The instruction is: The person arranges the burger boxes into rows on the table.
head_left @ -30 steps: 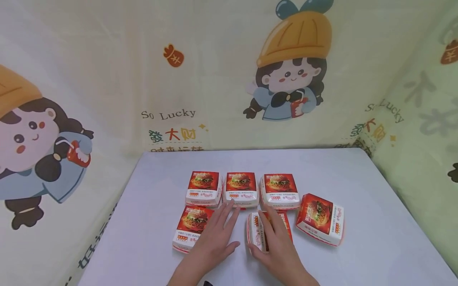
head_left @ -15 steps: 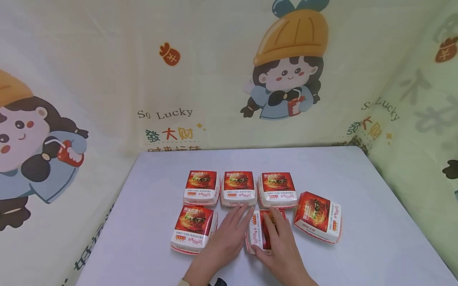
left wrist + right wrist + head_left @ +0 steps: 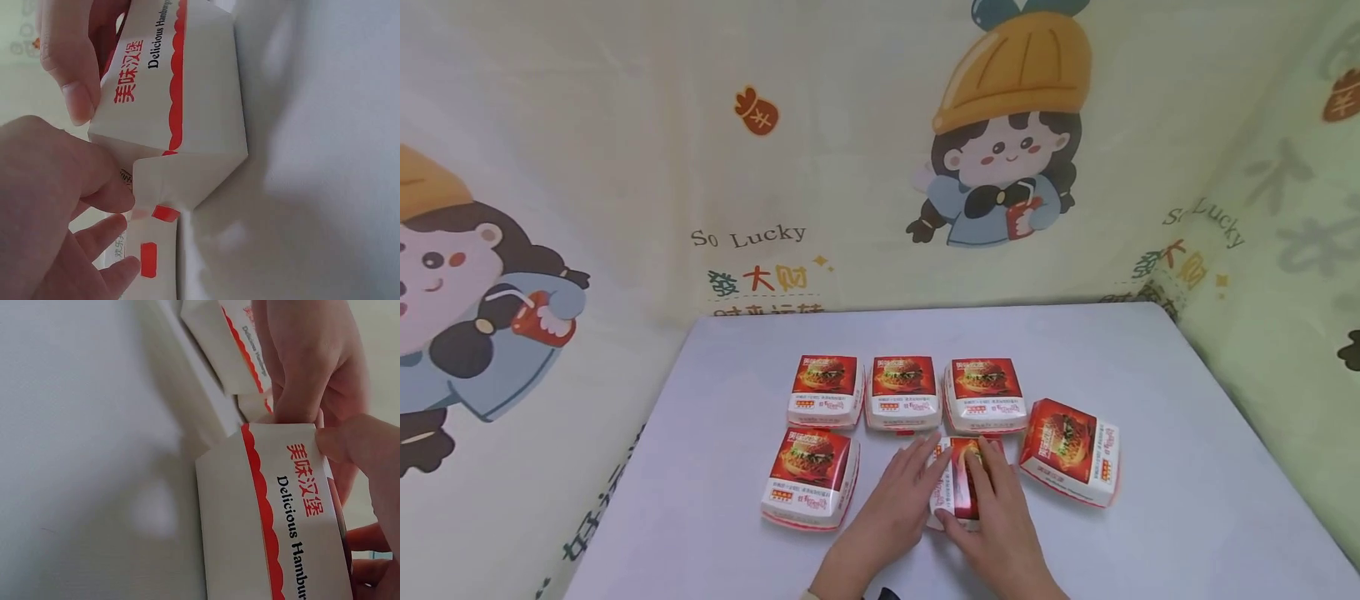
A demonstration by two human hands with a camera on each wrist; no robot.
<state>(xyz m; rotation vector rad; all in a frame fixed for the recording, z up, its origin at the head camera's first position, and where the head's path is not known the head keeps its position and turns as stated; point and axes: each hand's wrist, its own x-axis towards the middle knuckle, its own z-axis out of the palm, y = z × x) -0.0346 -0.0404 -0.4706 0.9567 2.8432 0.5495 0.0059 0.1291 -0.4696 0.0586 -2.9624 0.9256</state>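
Between my two hands sits a burger box (image 3: 961,483), a white carton with a red burger picture, turned sideways on the table. My right hand (image 3: 1003,533) lies over its top and holds it, the thumb at the near left corner. The far fingertips are partly hidden in the right wrist view. My left hand (image 3: 891,508) presses its fingers against the left end of the same box. In the left wrist view the carton's printed side (image 3: 150,69) and folded corner show close to my left fingers (image 3: 119,187).
Three matching boxes stand in a back row: left box (image 3: 826,392), middle box (image 3: 903,394), right box (image 3: 986,396). Another box (image 3: 810,479) stands at front left, and an angled box (image 3: 1071,452) at right. The white table (image 3: 1187,517) meets a printed cloth (image 3: 865,167) behind.
My left hand has moved right, from beside the front left box to the left end of the middle box. That box has shifted slightly right under my right hand.
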